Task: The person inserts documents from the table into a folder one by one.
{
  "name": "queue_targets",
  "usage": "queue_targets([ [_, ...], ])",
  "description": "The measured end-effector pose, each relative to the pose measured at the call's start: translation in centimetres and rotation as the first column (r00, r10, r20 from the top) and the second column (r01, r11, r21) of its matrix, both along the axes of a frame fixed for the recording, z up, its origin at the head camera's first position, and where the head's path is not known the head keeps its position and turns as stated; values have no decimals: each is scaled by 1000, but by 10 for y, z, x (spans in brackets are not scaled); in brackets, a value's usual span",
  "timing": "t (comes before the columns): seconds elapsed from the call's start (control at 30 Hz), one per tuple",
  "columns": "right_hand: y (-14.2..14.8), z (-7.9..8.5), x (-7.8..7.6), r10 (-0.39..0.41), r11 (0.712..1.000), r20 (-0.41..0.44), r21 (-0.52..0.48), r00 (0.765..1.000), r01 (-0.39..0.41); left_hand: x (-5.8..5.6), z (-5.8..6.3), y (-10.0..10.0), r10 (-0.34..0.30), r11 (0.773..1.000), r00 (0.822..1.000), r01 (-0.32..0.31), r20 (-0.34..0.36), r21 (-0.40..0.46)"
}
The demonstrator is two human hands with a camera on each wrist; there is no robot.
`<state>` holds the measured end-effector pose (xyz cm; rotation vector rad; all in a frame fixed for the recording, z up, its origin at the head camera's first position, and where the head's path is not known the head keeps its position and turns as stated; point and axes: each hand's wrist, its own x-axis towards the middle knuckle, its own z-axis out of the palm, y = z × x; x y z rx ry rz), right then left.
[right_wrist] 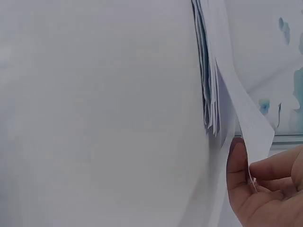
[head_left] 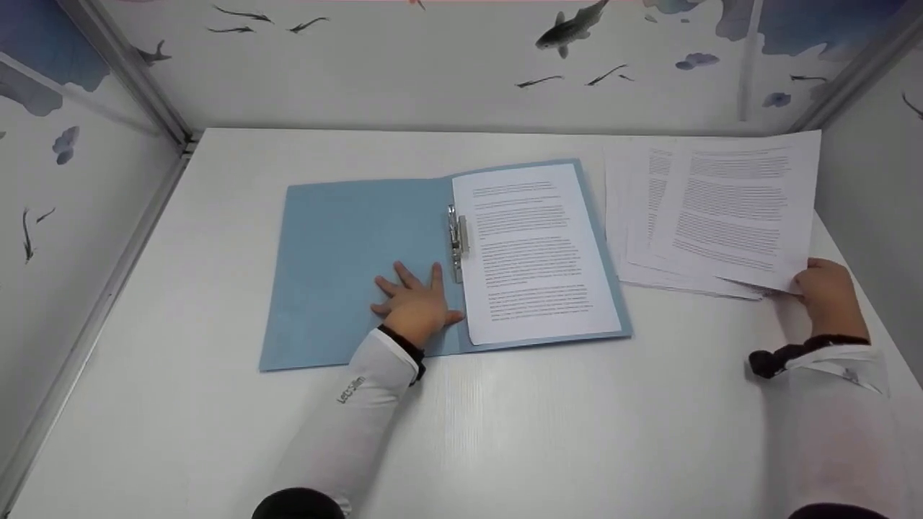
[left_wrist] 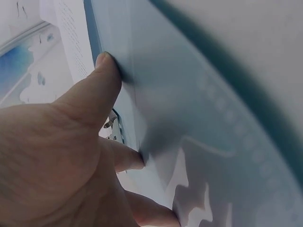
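A blue folder (head_left: 346, 252) lies opened flat on the table, with a metal clip (head_left: 456, 241) along its spine. Printed sheets (head_left: 537, 259) rest on its right half, beside the clip. My left hand (head_left: 417, 310) rests on the folder near the spine with fingers spread; in the left wrist view its thumb and fingertips touch the blue cover. To the right of the folder, my right hand (head_left: 829, 292) pinches the lower right corner of a printed sheet (head_left: 743, 209). That corner is raised, and in the right wrist view the sheet (right_wrist: 251, 123) bends up between thumb and fingers.
Several more loose sheets (head_left: 634, 267) lie beneath the pinched one, next to the folder's right edge. White panels (head_left: 404, 79) with fish and ink patterns border the white table (head_left: 548, 425) at the back and both sides.
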<state>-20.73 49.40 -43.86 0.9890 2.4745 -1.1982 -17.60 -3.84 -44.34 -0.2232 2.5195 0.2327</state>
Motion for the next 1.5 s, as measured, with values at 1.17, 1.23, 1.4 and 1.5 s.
queue_targets([
  [1.17,-152,33,51,23,837,-505,-462,863,-293,5,4,-3,-12,1000,999,12,-32,29],
  [1.23,-159,33,53,58,828,-519,-453,853,-331,5,3,-3,-19,999,999,20,-36,26],
  [1.4,-173,28,56,168,830,-511,-388,843,-401,5,1,-2,-22,999,999,24,-49,29],
  [1.5,-180,22,54,230,844,-474,-338,850,-417,5,0,-2,-14,1000,999,16,-49,25],
])
